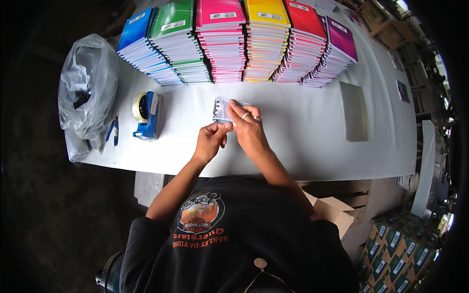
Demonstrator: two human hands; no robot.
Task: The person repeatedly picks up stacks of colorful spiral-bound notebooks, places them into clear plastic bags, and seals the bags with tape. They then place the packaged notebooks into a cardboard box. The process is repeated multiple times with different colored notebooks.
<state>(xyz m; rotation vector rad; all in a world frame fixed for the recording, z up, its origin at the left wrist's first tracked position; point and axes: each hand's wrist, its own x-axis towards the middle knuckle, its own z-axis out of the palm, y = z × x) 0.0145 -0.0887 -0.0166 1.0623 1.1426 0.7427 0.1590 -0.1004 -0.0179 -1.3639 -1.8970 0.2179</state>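
Note:
A small spiral-bound notebook (222, 108) with a pale, shiny surface lies on the table just short of the tall stacks. Black coils run along its left side. My right hand (248, 121), with a ring on one finger, rests across the notebook's right part, index and middle fingers stretched flat over it. At the notebook's near edge, my left hand (212, 139) is closed, thumb and forefinger pinching at the corner beside my right fingers. Most of the notebook's right half is hidden by my right hand.
Stacked spiral notebooks (220, 49) in several colours line the far side. Left stand a blue tape dispenser (153, 117), a dark blue slim tool (113, 131) and a clear plastic bag (90, 73). A grey flat sheet (355, 112) lies right; an opened cardboard box (334, 212) sits below the table.

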